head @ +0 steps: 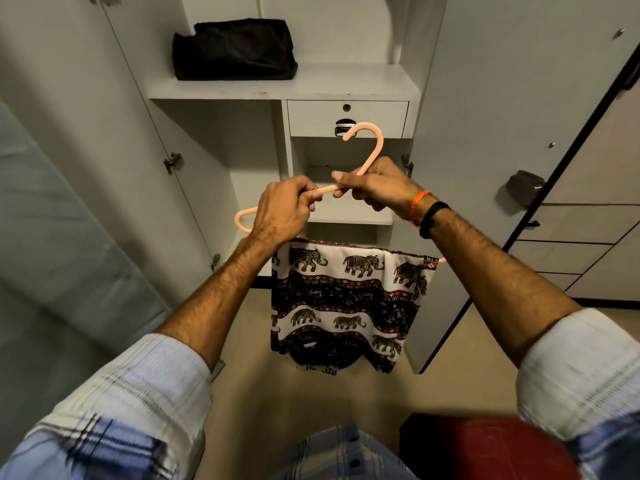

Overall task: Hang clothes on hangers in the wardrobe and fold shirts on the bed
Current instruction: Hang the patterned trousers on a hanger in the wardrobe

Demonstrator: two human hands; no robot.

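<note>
Rolled-up plaid sleeves fill the bottom corners, forearms reaching forward. Left hand grips the hanger on its upper left arm, fingers curled round the bar. Right hand pinches the hanger at the base of the hook, fingers closed on it. Orange and dark bands on the right wrist.

Hanger is peach-pink plastic, hook pointing up toward the drawer, left shoulder loop sticking out past the left hand. Folded cloth draped over the lower bar: white with rows of dark elephants and maroon-black patterned bands, hanging straight down, bottom edge uneven, clear of the floor.

Hanger is held in front of the open wardrobe, both doors swung wide. Small open compartment under the drawer, directly behind the hook. Shelf above the drawer carries a black bundle at its left end. Left compartment is tall and open. Bed edge runs close along the left door. Second cabinet with drawers on the right. Red object at bottom right, blurred.
</note>
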